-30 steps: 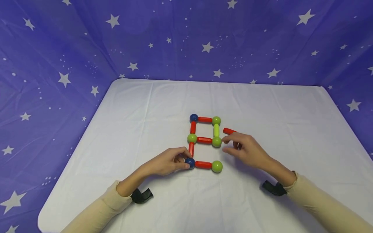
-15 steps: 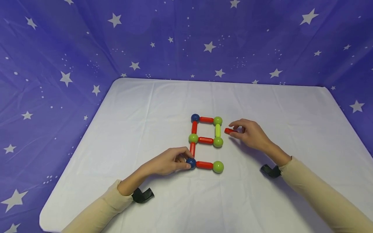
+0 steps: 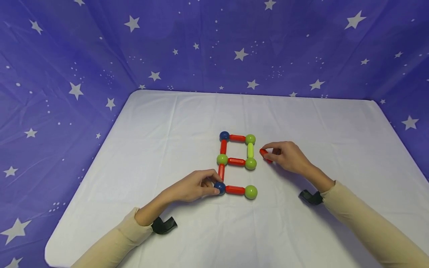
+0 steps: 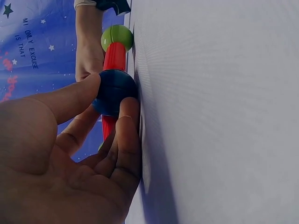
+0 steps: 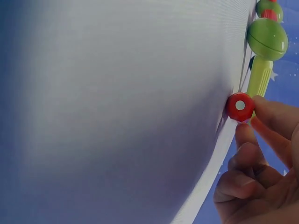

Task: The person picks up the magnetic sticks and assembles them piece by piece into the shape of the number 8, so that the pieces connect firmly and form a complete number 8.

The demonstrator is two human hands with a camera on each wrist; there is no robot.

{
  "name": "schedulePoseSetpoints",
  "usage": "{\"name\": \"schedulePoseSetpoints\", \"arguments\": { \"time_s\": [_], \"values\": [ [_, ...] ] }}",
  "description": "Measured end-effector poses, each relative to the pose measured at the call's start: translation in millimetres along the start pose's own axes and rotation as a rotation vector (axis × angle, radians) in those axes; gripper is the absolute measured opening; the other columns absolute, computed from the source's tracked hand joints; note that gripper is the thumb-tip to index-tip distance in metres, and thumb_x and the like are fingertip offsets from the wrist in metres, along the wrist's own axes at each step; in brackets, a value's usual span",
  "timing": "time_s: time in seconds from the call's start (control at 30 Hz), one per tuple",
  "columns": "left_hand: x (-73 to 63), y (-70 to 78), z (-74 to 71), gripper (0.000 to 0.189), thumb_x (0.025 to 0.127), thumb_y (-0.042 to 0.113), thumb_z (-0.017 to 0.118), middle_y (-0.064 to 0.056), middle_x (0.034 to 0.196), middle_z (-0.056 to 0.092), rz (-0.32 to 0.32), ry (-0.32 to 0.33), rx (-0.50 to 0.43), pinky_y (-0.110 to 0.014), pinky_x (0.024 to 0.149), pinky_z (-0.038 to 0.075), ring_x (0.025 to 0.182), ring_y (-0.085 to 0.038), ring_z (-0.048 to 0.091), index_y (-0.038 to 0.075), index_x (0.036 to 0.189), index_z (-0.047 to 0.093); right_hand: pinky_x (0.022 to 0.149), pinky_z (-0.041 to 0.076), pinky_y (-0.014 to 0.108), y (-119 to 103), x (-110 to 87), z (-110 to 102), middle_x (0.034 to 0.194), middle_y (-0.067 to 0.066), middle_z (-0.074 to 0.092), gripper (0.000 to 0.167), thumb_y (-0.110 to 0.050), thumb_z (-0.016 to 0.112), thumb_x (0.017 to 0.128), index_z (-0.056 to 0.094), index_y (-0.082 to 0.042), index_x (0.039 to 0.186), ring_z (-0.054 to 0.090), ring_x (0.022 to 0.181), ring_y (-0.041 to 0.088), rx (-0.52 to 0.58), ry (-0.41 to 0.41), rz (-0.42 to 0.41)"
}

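My left hand (image 3: 194, 185) pinches the near blue ball (image 3: 219, 188) of a flat magnetic-stick figure, also plain in the left wrist view. From that ball one red stick (image 3: 235, 190) leads to a green ball (image 3: 251, 192) at the near right corner. Beyond it, sticks and balls form a square, with a yellow-green stick (image 3: 250, 150) on its right side. Just right of this square, my right hand (image 3: 289, 157) holds a loose red magnetic stick (image 3: 264, 154) between thumb and fingers, low at the cloth. The right wrist view shows its round end (image 5: 240, 105).
A white cloth covers the table (image 3: 151, 130). Behind and at the sides hangs a purple curtain (image 3: 201, 33) with white stars. Black straps (image 3: 164, 225) sit at both sleeve cuffs.
My right hand has moved from beside the middle right green ball to the loose red stick, gripped it and turned it slantwise, nearer lengthwise to the figure. The left hand stays on the blue ball.
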State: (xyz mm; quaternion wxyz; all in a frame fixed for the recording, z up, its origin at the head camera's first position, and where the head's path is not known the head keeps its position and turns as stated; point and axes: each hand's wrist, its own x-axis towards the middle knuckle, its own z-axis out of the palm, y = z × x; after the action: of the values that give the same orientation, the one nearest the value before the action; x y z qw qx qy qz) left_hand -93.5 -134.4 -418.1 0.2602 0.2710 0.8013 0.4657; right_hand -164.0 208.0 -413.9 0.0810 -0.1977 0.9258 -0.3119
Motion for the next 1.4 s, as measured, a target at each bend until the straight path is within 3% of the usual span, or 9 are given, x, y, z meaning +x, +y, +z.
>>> {"name": "schedulePoseSetpoints", "arguments": {
  "time_s": [0.47, 0.7, 1.0, 1.2, 1.4],
  "values": [
    [-0.6, 0.0, 0.5, 0.024, 0.091, 0.015, 0.072, 0.004, 0.093, 0.063, -0.003, 0.01, 0.003, -0.027, 0.071, 0.049, 0.079, -0.014, 0.059, 0.013, 0.114, 0.065, 0.055, 0.046, 0.028, -2.0, 0.8, 1.7, 0.078, 0.0, 0.064, 0.034, -0.007, 0.069, 0.09, 0.068, -0.005, 0.125, 0.056, 0.064, 0.015, 0.029, -0.092, -0.063],
    [-0.5, 0.3, 1.0, 0.024, 0.091, 0.015, 0.073, 0.003, 0.092, 0.064, -0.007, 0.012, 0.001, -0.027, 0.07, 0.049, 0.078, -0.014, 0.059, 0.014, 0.114, 0.065, 0.054, 0.045, 0.028, -2.4, -1.1, 1.9, 0.078, -0.001, 0.062, 0.035, -0.004, 0.066, 0.09, 0.067, -0.005, 0.125, 0.055, 0.063, 0.015, 0.024, -0.098, -0.058],
    [-0.9, 1.3, 0.5, 0.024, 0.092, 0.017, 0.072, 0.002, 0.091, 0.063, 0.017, 0.013, -0.006, -0.026, 0.068, 0.048, 0.077, -0.015, 0.058, 0.011, 0.113, 0.065, 0.059, 0.043, 0.031, -2.9, -3.3, 2.4, 0.074, -0.004, 0.061, 0.029, -0.01, 0.072, 0.089, 0.067, -0.007, 0.118, 0.053, 0.066, 0.014, -0.008, -0.091, -0.061],
    [-0.4, -0.3, 0.9, 0.024, 0.091, 0.018, 0.073, 0.001, 0.089, 0.063, 0.023, 0.018, -0.008, -0.026, 0.068, 0.047, 0.077, -0.015, 0.058, 0.01, 0.113, 0.065, 0.054, 0.043, 0.028, -2.5, -3.8, 3.4, 0.074, -0.003, 0.062, 0.034, -0.006, 0.067, 0.089, 0.066, -0.007, 0.123, 0.054, 0.062, 0.014, 0.022, -0.113, -0.052],
    [0.5, -0.9, 1.4, 0.024, 0.091, 0.017, 0.074, 0.004, 0.089, 0.063, 0.015, 0.023, 0.006, -0.025, 0.067, 0.047, 0.076, -0.013, 0.057, 0.012, 0.112, 0.065, 0.055, 0.042, 0.028, -3.1, -5.2, 4.1, 0.072, -0.004, 0.06, 0.03, -0.006, 0.065, 0.089, 0.068, -0.006, 0.119, 0.053, 0.062, 0.014, 0.012, -0.094, -0.073]
  ]
}}
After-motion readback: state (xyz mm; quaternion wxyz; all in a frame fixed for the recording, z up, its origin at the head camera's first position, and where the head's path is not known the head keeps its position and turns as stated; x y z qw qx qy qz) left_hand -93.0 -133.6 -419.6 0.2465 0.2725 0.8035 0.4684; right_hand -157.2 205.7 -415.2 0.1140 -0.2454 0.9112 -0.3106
